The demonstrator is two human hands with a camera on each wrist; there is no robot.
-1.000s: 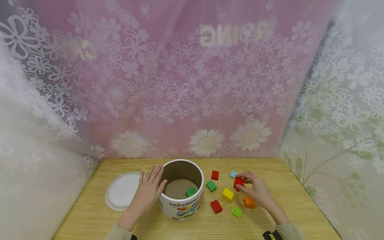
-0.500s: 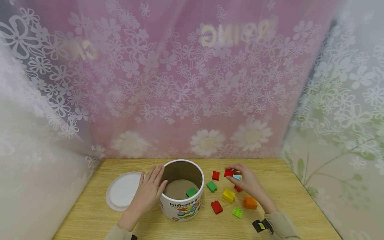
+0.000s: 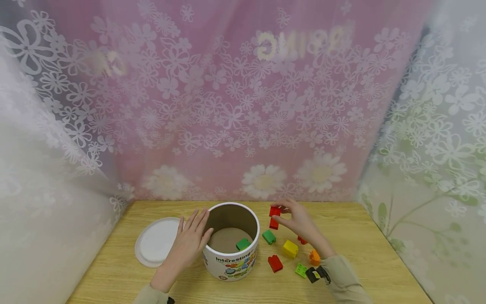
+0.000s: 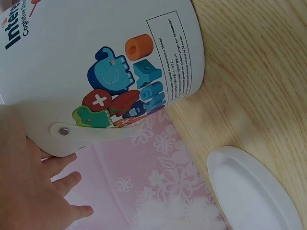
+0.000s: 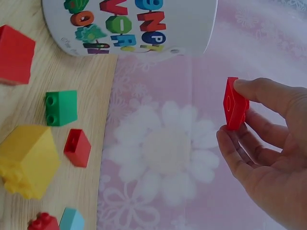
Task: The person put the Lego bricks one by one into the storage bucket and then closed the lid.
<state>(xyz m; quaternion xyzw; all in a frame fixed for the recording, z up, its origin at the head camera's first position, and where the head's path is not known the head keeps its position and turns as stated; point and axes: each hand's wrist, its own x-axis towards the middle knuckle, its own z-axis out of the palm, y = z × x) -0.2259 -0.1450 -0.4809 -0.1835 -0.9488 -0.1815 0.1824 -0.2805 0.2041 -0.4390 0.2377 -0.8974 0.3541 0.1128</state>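
From my head camera I see the inside of the white tub (image 3: 231, 240), with a green block (image 3: 242, 243) lying on its floor; neither wrist view looks into it. My left wrist view shows the printed pictures on the tub's wall and the white lid (image 4: 254, 191) lying flat on the wooden table (image 3: 372, 253) just beside it. My right wrist view shows, more plainly than the head view, how I hold the red block (image 5: 235, 103).

That red block sits up off the table between my right thumb and fingertips, to the right of the tub's rim and above another red block (image 3: 274, 223) on the table. My right hand (image 3: 298, 219) pinches it narrowly, the other fingers loosely bent. My left hand (image 3: 190, 240) lies with straight, slightly spread fingers against the tub's left wall, fingertips at the rim, holding nothing.

On the table below my right hand lie a second green block (image 3: 268, 237), a yellow block (image 3: 290, 248), a larger red block (image 3: 274, 263), a flat green piece (image 3: 301, 270) and an orange block (image 3: 313, 256), partly hidden by my wrist.
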